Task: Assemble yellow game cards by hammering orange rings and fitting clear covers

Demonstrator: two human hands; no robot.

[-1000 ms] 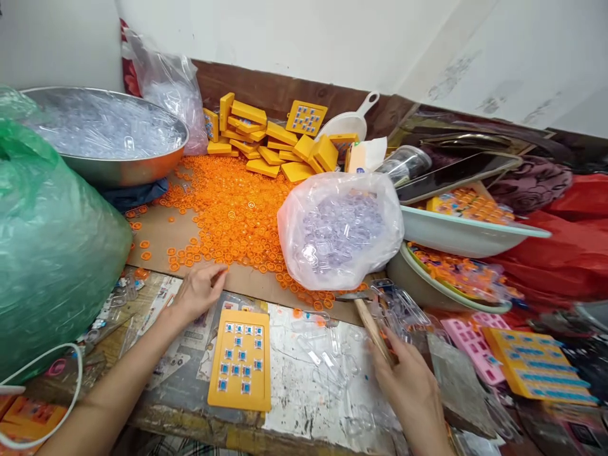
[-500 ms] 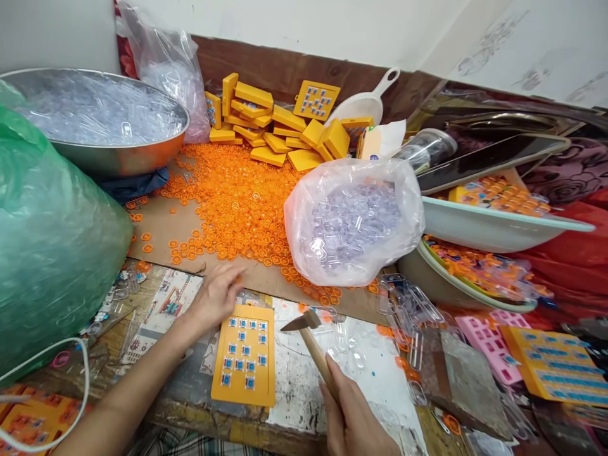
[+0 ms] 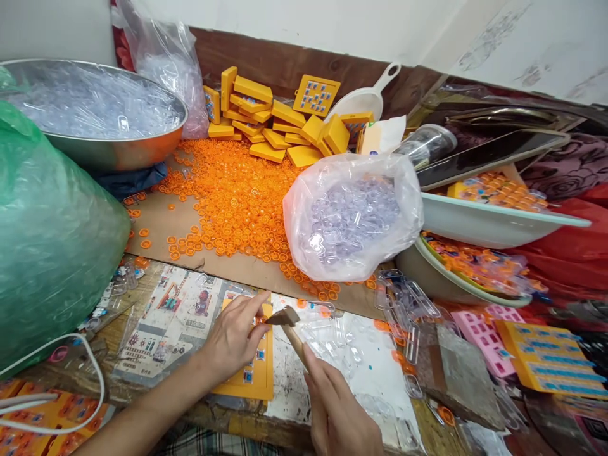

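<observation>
A: Mat'ls?
B: Hammer (image 3: 297,344): smooth wood handle, dark wedge-shaped metal head. Flat rect. yellow plastic tray (image 3: 265,381), blue-centred squares. Glossy orange caps (image 3: 232,206), rounded, heaped.
A: Hands?
B: R hand (image 3: 342,405) clamped round hammer handle. L hand (image 3: 232,339) over tray, thumb + index v. close; can't tell if pinching anything. Hammer head just R of fingertips.
A: Qty?
B: 1 hammer, 1 tray under L hand, 2 basins (image 3: 475,221) far R.

Left hand (image 3: 232,335) moved from orange pieces (image 3: 228,209) to over yellow board (image 3: 256,388); hammer (image 3: 292,334) brought leftward, near left fingertips.
</observation>
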